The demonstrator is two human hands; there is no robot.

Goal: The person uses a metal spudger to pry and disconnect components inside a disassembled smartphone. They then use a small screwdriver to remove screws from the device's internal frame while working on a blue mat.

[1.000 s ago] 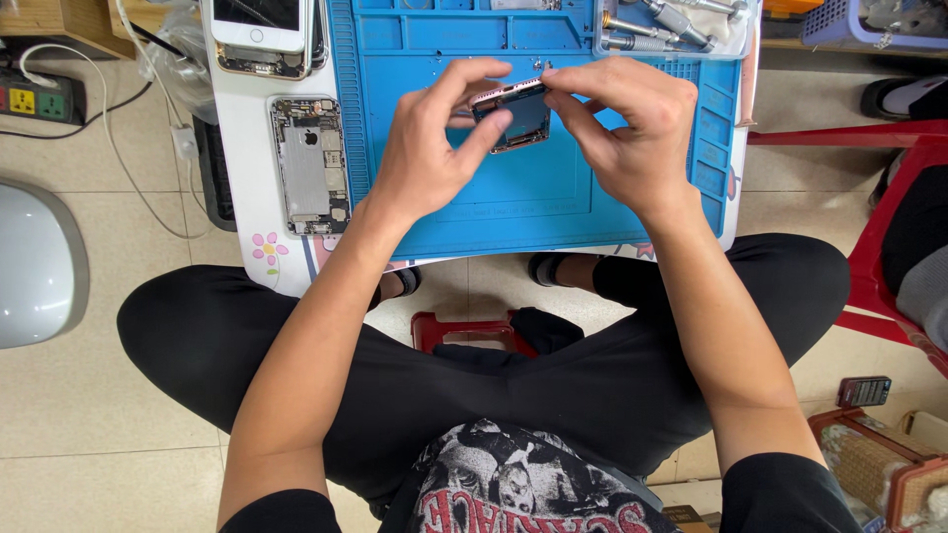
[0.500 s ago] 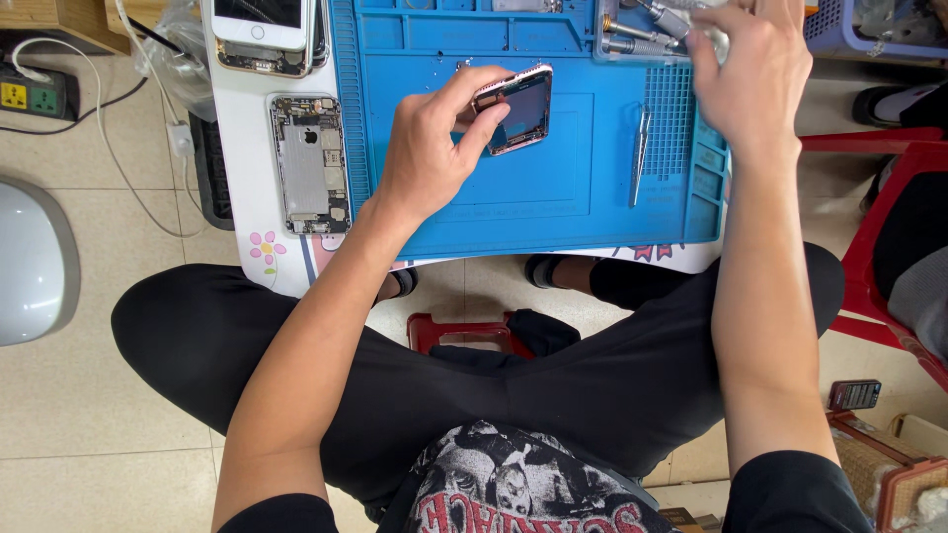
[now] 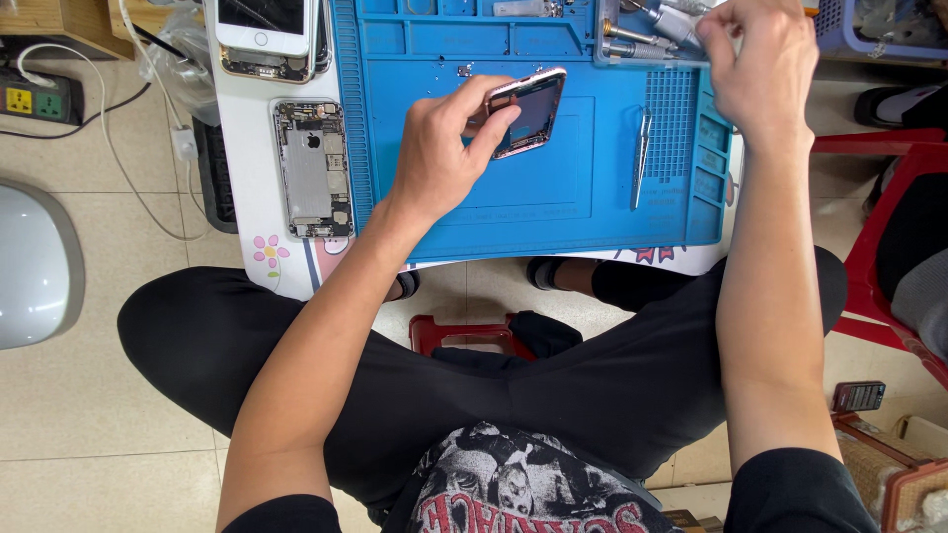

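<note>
Pale floor tiles surround a low white table (image 3: 259,212) whose top is mostly covered by a blue work mat (image 3: 553,212).

Over the middle of that mat, the left hand (image 3: 439,163) holds a small phone (image 3: 528,114) with a dark screen and a pinkish rim. Thumb and fingers are closed on its near left edge, and the phone is lifted and tilted, its far end pointing up and to the right. Half a second ago it sat in much the same grip and place; a second ago both hands were on it together.

The right hand (image 3: 760,64) has since left the phone and gone to the far right corner of the mat, where it now hovers at a tray of metal tools (image 3: 642,35). Its fingers are curled downward, but whether they have hold of anything cannot be told from here. In the frame before, this hand was already reaching that way.

Metal tweezers (image 3: 642,158) lie on the mat to the right of the phone, apart from both hands. Left of the mat, an opened phone body (image 3: 311,168) rests on the table with its insides showing, and a white phone (image 3: 267,25) lies beyond it. A power strip (image 3: 35,99) sits on the floor at far left.
</note>
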